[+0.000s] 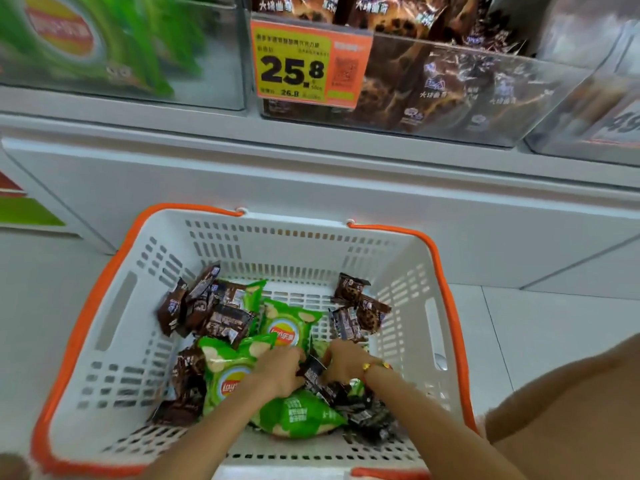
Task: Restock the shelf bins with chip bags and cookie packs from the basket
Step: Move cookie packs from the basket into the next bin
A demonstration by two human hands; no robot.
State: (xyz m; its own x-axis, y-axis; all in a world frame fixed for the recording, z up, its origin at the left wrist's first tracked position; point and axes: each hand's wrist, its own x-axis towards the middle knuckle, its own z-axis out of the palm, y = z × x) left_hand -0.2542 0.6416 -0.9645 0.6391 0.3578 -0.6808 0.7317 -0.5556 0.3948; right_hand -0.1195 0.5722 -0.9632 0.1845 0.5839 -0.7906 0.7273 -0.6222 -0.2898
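A white basket point(114, 306) with orange handles sits on the floor below me. It holds green chip bags point(287, 325) and several brown cookie packs point(227, 322). Both my hands reach down into its middle. My left hand point(280, 370) rests on a green chip bag point(225, 379), fingers curled. My right hand point(343, 362), with a bracelet at the wrist, curls around a dark cookie pack point(313, 374) lying between the two hands. Whether either hand has a firm hold is unclear.
Above, a clear shelf bin point(221, 57) at left holds green chip bags, and a bin point(485, 95) at right holds brown cookie packs behind a yellow price tag point(308, 64). A white shelf base point(311, 181) stands behind the basket. Tiled floor lies to the right.
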